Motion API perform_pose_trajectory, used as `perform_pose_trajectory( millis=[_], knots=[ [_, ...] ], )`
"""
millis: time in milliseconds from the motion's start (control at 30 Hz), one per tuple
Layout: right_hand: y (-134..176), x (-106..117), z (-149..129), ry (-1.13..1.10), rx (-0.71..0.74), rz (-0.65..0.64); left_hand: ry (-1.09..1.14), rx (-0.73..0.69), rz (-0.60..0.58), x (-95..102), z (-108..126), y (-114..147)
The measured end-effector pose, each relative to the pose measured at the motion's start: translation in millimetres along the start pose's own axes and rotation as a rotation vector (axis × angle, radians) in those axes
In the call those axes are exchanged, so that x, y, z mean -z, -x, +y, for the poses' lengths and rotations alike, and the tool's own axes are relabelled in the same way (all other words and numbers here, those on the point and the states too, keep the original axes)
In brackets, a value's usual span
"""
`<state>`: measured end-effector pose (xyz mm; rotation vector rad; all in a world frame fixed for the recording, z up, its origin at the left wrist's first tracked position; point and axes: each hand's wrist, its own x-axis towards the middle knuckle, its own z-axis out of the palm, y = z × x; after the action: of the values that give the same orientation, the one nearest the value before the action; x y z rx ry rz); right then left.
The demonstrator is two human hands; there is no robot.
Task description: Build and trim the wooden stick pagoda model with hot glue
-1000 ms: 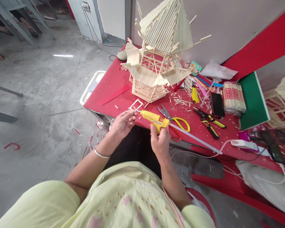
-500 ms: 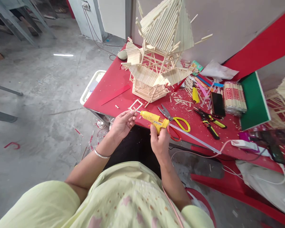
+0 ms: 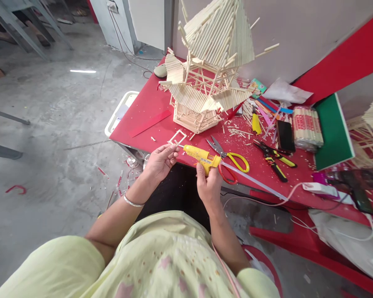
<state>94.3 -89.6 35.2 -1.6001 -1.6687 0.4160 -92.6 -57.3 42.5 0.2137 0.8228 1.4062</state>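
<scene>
My right hand (image 3: 209,182) is wrapped round the grip of a yellow hot glue gun (image 3: 202,155), a long clear glue stick (image 3: 255,180) sticking out of its back. The nozzle points left, at the fingertips of my left hand (image 3: 163,161). That hand is closed in a pinch on a short wooden stick (image 3: 175,142), mostly hidden by the fingers. Just beyond them a small rectangular frame of sticks (image 3: 182,133) lies near the table's front edge. Behind it stands a tiered pagoda model (image 3: 202,99) built of pale sticks.
On the red table (image 3: 146,107) lie scissors (image 3: 236,161), pliers (image 3: 275,161), a phone (image 3: 285,136) and a yellow-handled cutter (image 3: 256,123). Bundled sticks (image 3: 306,126) stand by a green board (image 3: 334,132). A power strip (image 3: 318,188) with cords sits at the right edge.
Both hands and the glue gun stay almost still, nozzle by the left fingertips. The rear end of the glue stick has shifted very slightly left.
</scene>
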Motion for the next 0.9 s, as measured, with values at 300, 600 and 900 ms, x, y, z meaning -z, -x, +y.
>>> perform_pose_trajectory(
  millis=[300, 600, 900],
  knots=[
    [0.7, 1.3, -0.7, 0.012, 0.017, -0.001, -0.020, -0.008, 0.014, -0.5, -0.8, -0.3],
    [1.2, 0.8, 0.3, 0.013, 0.007, 0.015, -0.036, -0.013, 0.023, -2.5, -0.6, 0.8],
    [1.4, 2.0, 2.9, -0.019, -0.033, 0.025, -0.086, -0.051, -0.015, -0.6, -3.0, 1.8]
  ],
)
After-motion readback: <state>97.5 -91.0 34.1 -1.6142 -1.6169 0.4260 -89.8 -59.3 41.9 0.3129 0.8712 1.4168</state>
